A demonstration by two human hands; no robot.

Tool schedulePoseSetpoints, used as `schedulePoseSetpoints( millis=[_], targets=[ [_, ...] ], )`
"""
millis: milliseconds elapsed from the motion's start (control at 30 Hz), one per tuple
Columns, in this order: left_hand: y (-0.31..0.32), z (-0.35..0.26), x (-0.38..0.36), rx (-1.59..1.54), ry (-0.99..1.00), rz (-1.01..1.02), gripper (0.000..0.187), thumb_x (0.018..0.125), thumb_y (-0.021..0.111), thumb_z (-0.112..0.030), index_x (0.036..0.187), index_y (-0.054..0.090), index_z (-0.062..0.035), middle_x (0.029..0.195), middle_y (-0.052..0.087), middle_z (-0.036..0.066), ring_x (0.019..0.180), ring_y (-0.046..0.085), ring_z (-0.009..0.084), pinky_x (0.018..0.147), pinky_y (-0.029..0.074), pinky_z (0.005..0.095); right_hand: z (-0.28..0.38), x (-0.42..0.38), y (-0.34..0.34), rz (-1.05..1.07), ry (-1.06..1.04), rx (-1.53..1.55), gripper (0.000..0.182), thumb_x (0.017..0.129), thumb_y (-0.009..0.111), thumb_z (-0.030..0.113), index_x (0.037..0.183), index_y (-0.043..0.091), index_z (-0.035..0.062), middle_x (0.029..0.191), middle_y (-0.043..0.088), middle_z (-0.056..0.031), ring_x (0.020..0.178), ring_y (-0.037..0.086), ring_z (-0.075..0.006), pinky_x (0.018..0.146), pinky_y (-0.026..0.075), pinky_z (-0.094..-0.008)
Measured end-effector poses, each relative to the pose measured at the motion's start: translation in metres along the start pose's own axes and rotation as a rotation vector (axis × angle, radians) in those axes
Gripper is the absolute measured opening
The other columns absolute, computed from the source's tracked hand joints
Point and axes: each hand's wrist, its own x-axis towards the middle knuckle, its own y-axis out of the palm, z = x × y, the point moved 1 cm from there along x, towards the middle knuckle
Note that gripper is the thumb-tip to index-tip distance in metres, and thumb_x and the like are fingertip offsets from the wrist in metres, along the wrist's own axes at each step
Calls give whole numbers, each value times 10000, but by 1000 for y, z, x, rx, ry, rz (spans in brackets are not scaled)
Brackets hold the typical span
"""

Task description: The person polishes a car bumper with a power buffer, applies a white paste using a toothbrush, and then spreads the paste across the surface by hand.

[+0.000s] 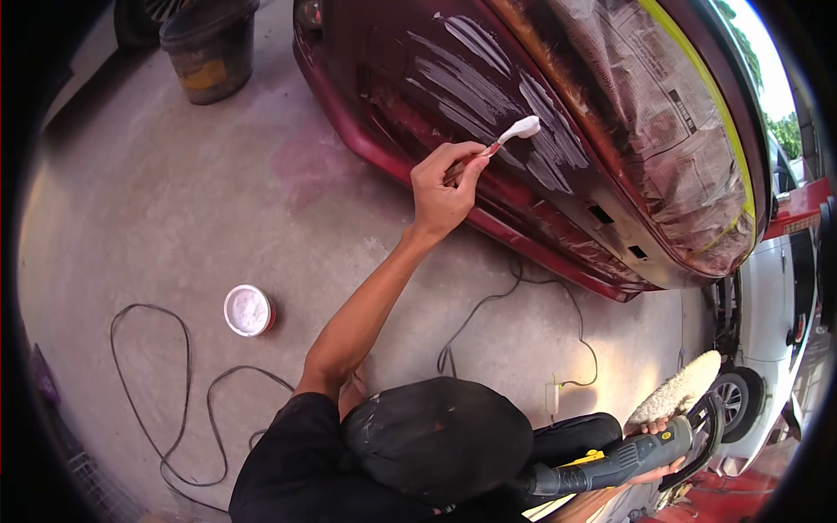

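My left hand (445,187) pinches a small brush (493,149) with a reddish handle, its tip loaded with thick white paste. The tip overlaps the dark red car panel (366,52), which carries several white streaks (462,83). At the lower right, my right hand (667,471) grips a grey power polisher (641,458) with a cream fluffy pad (678,386) turned upward. Part of this hand is hidden by the tool. A small tub (272,314) of white paste stands on the floor, left of my left arm.
Newspaper masking (671,139) edged with yellow tape (728,96) covers the car's window area. A dark bucket (209,52) stands at the upper left. Black cable (187,383) loops over the concrete floor (174,227). A white vehicle (767,322) stands at the right.
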Motion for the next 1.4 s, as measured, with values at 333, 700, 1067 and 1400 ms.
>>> schedulePoseSetpoints(
  millis=[333,700,1067,1400],
  targets=[
    [-22,-1,44,-1,-57,-95,90,943,746,-34,1028,740,-2,830,676,-41,695,520,-8,575,386,184,-7,-1,5,-63,-39,4,821,942,596,560,1370,371,-103,1142,499,-169,1016,539,-278,914,474,-396],
    [-52,-22,104,9,-1,-210,98,960,738,-67,1031,760,-4,845,722,-4,680,582,29,579,437,205,-7,2,-1,26,-25,1,813,952,578,548,1417,367,-84,1187,503,-190,1018,524,-274,931,460,-399],
    [-72,-3,64,-344,-203,-217,175,1002,714,-135,1134,717,-20,839,694,12,641,552,27,529,394,179,-6,1,-6,78,28,-1,825,936,581,566,1383,385,-99,1170,494,-167,1052,524,-268,961,448,-401],
    [-138,44,88,-276,-317,-278,214,1007,709,-181,1176,698,-51,825,683,15,641,566,47,540,430,196,-4,2,-2,37,20,-18,813,942,581,547,1393,368,-95,1192,490,-173,1066,531,-280,974,465,-413]
  ],
)
